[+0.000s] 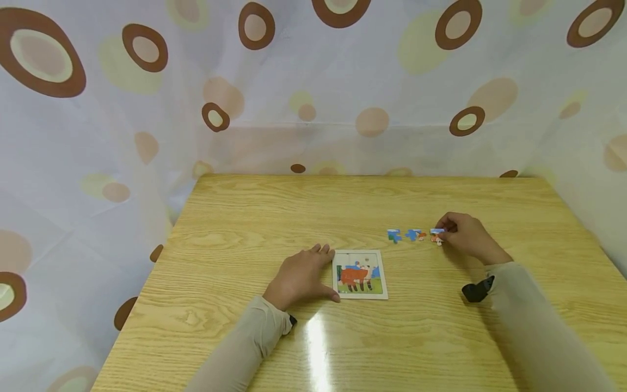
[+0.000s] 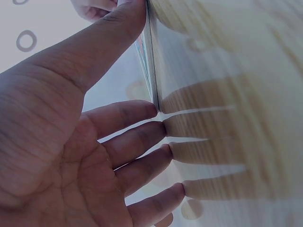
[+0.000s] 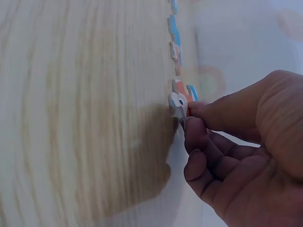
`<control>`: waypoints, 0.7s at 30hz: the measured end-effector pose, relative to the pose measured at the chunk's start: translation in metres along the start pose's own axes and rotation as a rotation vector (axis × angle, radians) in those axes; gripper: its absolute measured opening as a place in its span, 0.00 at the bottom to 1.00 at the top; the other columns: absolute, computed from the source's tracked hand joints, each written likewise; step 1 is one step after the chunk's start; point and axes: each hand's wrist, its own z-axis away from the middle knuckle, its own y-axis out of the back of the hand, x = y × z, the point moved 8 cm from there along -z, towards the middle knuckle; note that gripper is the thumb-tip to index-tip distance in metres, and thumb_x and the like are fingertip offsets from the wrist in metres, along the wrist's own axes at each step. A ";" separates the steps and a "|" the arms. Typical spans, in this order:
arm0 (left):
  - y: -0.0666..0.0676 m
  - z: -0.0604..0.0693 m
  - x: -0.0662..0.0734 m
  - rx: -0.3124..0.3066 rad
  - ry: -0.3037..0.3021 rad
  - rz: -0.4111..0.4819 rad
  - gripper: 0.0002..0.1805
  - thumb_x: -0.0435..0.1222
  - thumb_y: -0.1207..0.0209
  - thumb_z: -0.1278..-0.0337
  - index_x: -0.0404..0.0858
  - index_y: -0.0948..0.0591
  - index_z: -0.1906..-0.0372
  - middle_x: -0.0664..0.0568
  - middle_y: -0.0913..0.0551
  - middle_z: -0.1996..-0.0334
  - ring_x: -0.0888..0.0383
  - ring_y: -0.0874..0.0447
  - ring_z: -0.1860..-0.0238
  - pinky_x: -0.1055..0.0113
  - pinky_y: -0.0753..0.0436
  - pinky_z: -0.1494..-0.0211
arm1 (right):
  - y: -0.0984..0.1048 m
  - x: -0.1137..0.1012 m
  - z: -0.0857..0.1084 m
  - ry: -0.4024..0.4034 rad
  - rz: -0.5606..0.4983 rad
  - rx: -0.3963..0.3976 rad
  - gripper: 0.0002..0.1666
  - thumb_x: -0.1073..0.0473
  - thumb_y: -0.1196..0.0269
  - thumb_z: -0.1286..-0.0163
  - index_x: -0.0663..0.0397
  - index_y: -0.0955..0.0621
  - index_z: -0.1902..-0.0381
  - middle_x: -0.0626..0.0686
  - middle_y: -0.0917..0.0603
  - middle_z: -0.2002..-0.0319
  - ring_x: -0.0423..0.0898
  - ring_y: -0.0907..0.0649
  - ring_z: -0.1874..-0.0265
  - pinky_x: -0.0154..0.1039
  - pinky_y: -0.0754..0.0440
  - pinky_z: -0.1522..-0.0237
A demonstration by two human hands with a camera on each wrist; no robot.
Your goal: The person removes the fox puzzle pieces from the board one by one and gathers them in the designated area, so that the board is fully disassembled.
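Observation:
A square puzzle board (image 1: 360,296) with a pale frame and an animal picture lies on the table. My left hand (image 1: 302,276) rests at its left side, thumb and fingers spread, touching the edge; the left wrist view shows this hand (image 2: 94,137) with straight fingers on the tabletop. My right hand (image 1: 466,237) pinches a puzzle piece (image 1: 436,239) at the right end of a row of loose pieces. In the right wrist view the thumb and fingers of this hand (image 3: 246,151) hold the piece's (image 3: 179,101) edge, by the tabletop.
Left of the pinched piece lie a blue and green piece (image 1: 394,235) and blue and orange pieces (image 1: 412,234). The wooden table (image 1: 245,218) ends at a patterned cloth (image 1: 274,141) behind and at the sides.

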 end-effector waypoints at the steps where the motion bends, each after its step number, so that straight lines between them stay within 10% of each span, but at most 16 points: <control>1: 0.000 0.000 0.000 -0.001 0.000 -0.001 0.56 0.62 0.25 0.55 0.42 0.31 0.22 0.49 0.37 0.22 0.51 0.42 0.21 0.50 0.30 0.27 | -0.001 0.001 0.000 -0.005 0.003 -0.002 0.07 0.67 0.37 0.26 0.67 0.19 0.54 0.60 0.17 0.61 0.52 0.18 0.63 0.47 0.20 0.61; 21: 0.000 0.000 -0.001 -0.006 0.012 -0.008 0.56 0.63 0.25 0.55 0.43 0.32 0.21 0.49 0.37 0.22 0.51 0.42 0.21 0.50 0.32 0.26 | -0.003 -0.011 0.003 0.008 0.030 0.048 0.13 0.64 0.40 0.22 0.71 0.21 0.49 0.70 0.23 0.53 0.62 0.17 0.61 0.54 0.17 0.63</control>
